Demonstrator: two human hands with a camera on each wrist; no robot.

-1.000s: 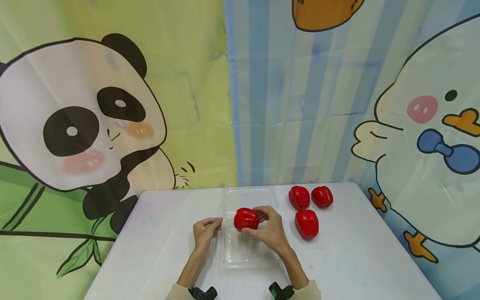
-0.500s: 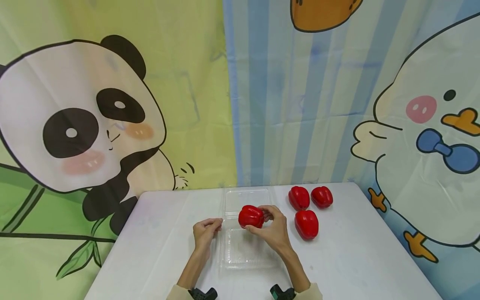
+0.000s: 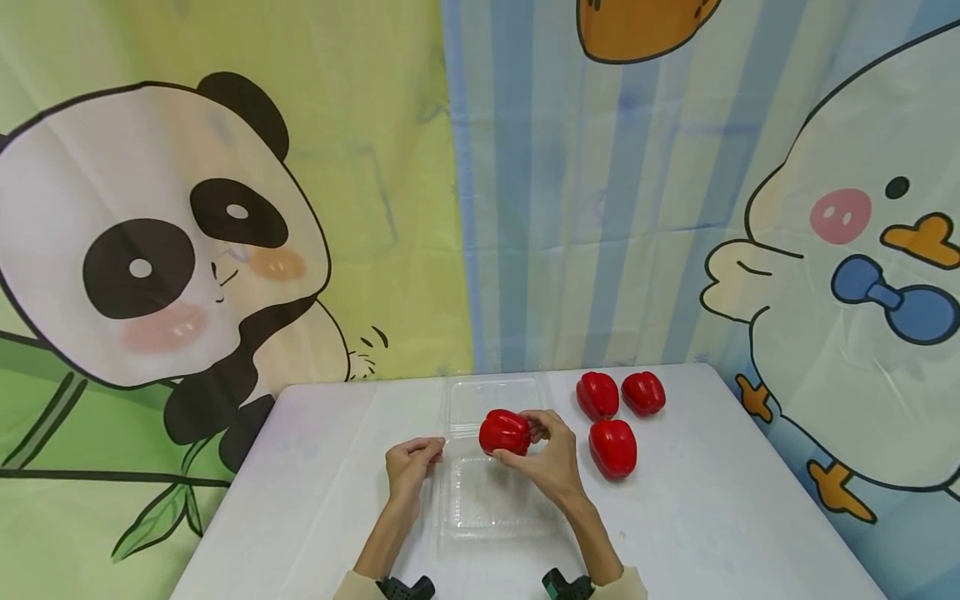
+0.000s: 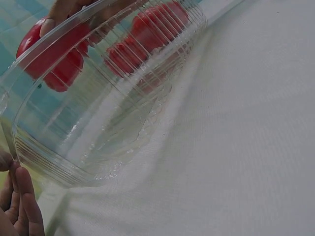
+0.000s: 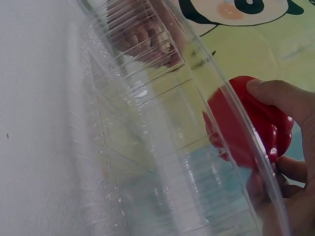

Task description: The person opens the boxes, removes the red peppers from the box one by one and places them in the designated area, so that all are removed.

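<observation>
A glossy red bell pepper [image 3: 503,432] is gripped between thumb and fingers of my right hand [image 3: 553,458], over the back part of a clear plastic clamshell box [image 3: 480,517] that lies with its lid raised or folded back. In the right wrist view the pepper [image 5: 246,120] shows partly through the box's clear wall. My left hand [image 3: 411,462] pinches the left edge of the box, near its hinge; in the left wrist view the thumb and fingertips [image 4: 24,184] meet at the rim.
Three more red bell peppers stand on the white table right of the box: one at the back [image 3: 598,396], one at the back right [image 3: 643,392], one nearer [image 3: 612,448]. A cartoon-printed curtain [image 3: 540,208] hangs behind the table.
My right hand has moved the bell pepper slightly right and up in the head view, mostly in the first half second. My left hand stays at the box edge.
</observation>
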